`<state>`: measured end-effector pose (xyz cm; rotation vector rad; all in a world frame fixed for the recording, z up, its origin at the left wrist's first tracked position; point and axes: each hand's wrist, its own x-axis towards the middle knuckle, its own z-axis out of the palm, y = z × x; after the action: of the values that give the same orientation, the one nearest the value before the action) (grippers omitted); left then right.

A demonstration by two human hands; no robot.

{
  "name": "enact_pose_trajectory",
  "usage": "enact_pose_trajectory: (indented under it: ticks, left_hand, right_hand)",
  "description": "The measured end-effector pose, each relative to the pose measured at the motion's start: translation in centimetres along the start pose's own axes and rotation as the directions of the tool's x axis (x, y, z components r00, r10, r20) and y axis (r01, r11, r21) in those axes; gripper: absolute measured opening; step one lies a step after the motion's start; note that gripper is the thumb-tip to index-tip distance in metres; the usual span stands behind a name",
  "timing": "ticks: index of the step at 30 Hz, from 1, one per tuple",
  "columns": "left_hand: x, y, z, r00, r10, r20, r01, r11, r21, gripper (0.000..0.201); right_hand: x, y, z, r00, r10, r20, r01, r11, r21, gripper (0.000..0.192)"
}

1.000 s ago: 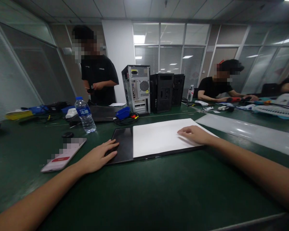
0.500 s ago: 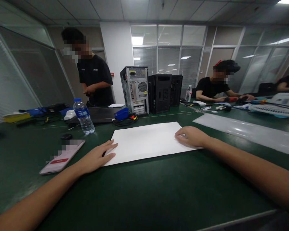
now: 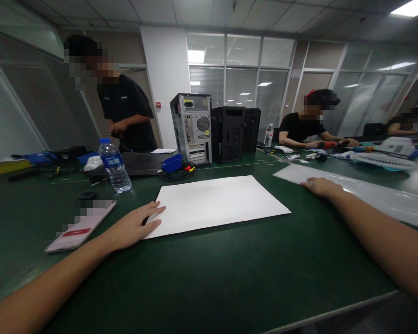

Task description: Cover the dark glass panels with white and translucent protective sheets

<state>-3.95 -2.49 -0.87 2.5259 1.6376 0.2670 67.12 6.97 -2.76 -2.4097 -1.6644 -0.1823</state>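
We record a rectangular, matt white sheet (image 3: 216,204) lying flat, long side running left to right, over a thin black panel (image 3: 145,221); we see the panel only as a dark margin at the left and near edges. Right of these, apart, we note a long, glossy translucent sheet (image 3: 369,192), flat on the green desk (image 3: 212,269), extending out of view.

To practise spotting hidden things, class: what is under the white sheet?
Under the white sheet, a thin dark edge shows along its left and near sides; everything else beneath is covered.
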Motion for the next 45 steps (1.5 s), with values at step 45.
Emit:
enact_pose_trajectory:
  ticks: [45]
  left_hand:
    - [-0.4, -0.1, -0.1, 1.0, -0.016, 0.012, 0.016, 1.0, -0.027, 0.074]
  right_hand:
    - [-8.0, -14.3, -2.9, 0.693, -0.717, -0.076, 0.705, 0.653, 0.276, 0.05]
